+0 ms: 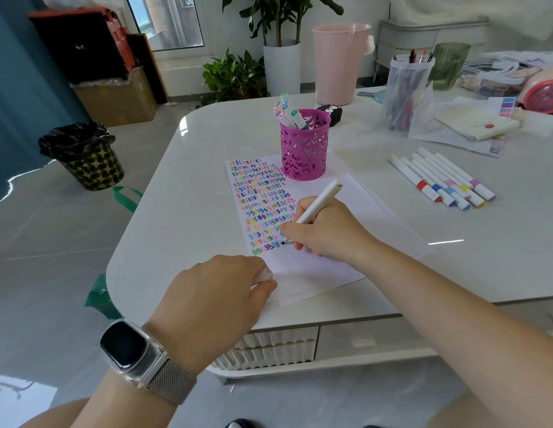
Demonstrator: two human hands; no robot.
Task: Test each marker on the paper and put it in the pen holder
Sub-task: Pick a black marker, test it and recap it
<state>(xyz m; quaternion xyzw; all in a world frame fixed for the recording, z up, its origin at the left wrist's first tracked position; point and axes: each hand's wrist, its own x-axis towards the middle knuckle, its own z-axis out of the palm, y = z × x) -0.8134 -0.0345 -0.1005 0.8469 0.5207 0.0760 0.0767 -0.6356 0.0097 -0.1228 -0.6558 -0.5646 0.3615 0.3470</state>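
Observation:
My right hand (326, 230) grips a white marker (318, 201) with its dark tip down on the paper (346, 199), beside rows of coloured squiggles (259, 205). My left hand (219, 291) rests at the paper's near edge and holds a small white marker cap (265, 275) between thumb and fingers. The magenta pen holder (304, 145) stands on the far end of the paper with several markers (286, 114) in it. Several capped markers (441, 180) lie in a row on the table to the right.
A clear tub of pens (406, 91), papers and a notepad (472, 123) fill the table's far right. A pink bin (340, 61) and plants (235, 77) stand behind the white table (182, 186). A black-lined waste bin (83, 156) sits on the floor at left.

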